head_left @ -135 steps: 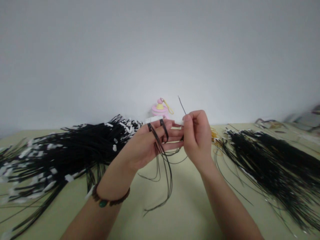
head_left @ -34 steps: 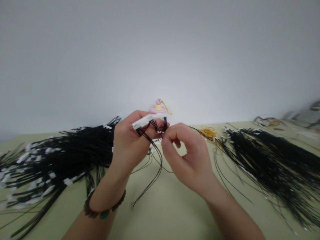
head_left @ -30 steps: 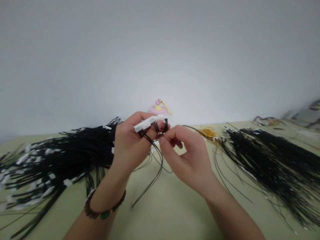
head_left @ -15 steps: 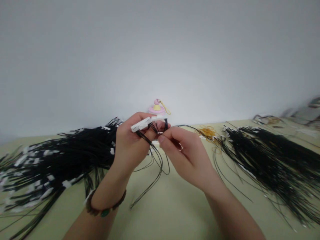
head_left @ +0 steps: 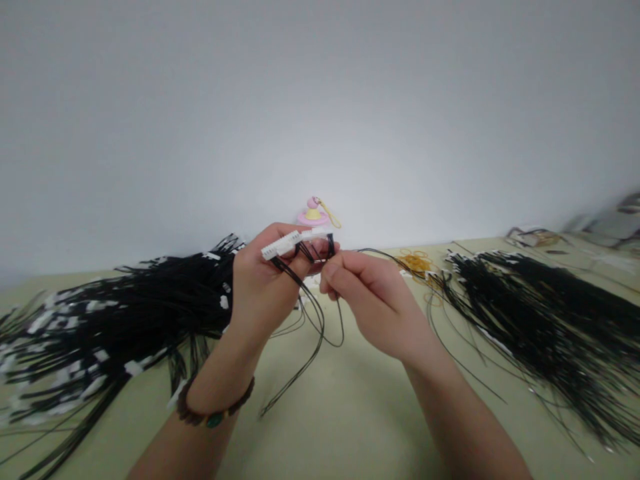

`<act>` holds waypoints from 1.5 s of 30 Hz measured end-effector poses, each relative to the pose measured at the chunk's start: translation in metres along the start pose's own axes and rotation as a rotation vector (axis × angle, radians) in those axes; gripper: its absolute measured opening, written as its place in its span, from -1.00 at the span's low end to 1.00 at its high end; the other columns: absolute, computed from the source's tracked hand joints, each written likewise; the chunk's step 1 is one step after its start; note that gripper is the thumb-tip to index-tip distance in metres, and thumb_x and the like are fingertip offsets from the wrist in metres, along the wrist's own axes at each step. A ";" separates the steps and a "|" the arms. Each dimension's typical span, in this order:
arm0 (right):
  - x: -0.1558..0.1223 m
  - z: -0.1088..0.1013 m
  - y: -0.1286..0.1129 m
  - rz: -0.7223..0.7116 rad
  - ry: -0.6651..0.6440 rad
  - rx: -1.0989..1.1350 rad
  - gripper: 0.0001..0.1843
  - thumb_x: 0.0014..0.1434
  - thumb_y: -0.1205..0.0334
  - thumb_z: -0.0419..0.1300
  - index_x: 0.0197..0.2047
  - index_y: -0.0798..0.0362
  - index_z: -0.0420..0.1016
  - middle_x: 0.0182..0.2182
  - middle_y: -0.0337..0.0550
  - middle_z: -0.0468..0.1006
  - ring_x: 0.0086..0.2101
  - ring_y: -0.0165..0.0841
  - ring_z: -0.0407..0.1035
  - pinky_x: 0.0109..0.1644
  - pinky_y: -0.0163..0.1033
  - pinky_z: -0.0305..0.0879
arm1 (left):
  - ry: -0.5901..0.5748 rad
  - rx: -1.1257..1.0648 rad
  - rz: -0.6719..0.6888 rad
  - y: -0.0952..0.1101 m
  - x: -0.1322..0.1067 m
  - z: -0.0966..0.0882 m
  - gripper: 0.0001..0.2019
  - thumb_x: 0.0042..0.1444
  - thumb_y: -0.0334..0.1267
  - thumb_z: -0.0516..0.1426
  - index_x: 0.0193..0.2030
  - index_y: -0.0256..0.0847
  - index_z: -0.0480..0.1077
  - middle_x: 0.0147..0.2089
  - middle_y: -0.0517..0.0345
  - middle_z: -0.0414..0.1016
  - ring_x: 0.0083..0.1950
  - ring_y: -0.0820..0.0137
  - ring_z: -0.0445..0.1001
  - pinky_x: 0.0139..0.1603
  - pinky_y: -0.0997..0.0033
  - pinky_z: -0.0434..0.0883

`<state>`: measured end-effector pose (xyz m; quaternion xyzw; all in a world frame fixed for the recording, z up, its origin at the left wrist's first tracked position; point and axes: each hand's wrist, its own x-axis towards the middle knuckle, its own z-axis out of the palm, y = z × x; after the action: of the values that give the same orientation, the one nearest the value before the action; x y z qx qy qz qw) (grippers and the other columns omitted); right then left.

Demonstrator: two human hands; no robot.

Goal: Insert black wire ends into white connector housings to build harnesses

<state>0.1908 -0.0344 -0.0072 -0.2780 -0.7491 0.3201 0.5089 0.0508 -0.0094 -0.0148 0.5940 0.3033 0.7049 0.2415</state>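
My left hand (head_left: 263,283) is closed around a long white connector housing (head_left: 293,242), held up over the table. Several thin black wires (head_left: 305,313) hang from the housing in loops below my fingers. My right hand (head_left: 373,300) is closed in a pinch on one black wire just under the housing's right end. That wire trails off to the right toward the loose wires on the table. A beaded bracelet (head_left: 215,408) circles my left wrist.
A big heap of black wires with white tags (head_left: 105,320) lies at left. Another spread of black wires (head_left: 545,320) lies at right. Yellow rubber bands (head_left: 417,261) and a pink and yellow toy (head_left: 314,213) sit at the back by the wall. The table (head_left: 345,413) is pale green.
Since 4.5 s ago my left hand turned its back to the camera with the housing on top. In the last second my right hand closed its pinch and shifted slightly toward the housing.
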 end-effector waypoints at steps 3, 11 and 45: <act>0.001 0.002 0.002 0.021 -0.002 0.040 -0.70 0.26 0.29 0.01 -0.49 0.10 0.37 -0.57 -0.33 0.32 -0.49 -0.54 0.21 -0.40 -0.38 0.12 | 0.005 0.027 -0.008 0.001 0.000 0.000 -0.85 -0.06 -0.43 0.32 -0.32 -0.19 0.51 -0.42 0.19 0.59 -0.49 0.47 0.52 -0.54 0.56 0.44; 0.007 0.008 0.002 0.144 -0.028 0.375 -0.69 0.18 0.31 0.00 -0.59 0.09 0.28 -0.65 -0.36 0.22 -0.58 -0.55 0.10 -0.51 -0.39 0.00 | -0.009 0.050 -0.002 0.001 -0.001 0.000 -0.83 -0.05 -0.46 0.31 -0.32 -0.16 0.51 -0.40 0.25 0.59 -0.47 0.50 0.52 -0.51 0.58 0.45; 0.001 0.006 0.003 -0.026 0.132 -0.071 -0.70 0.22 0.29 0.00 -0.56 0.07 0.21 -0.64 -0.36 0.21 -0.57 -0.55 0.09 -0.50 -0.40 0.00 | -0.059 0.418 0.282 0.002 -0.007 -0.002 -0.90 0.04 -0.33 0.23 -0.26 -0.16 0.53 -0.51 0.25 0.54 -0.55 0.45 0.43 -0.53 0.51 0.35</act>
<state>0.1848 -0.0332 -0.0109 -0.3065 -0.7283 0.2677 0.5513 0.0505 -0.0158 -0.0186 0.6877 0.3496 0.6359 0.0216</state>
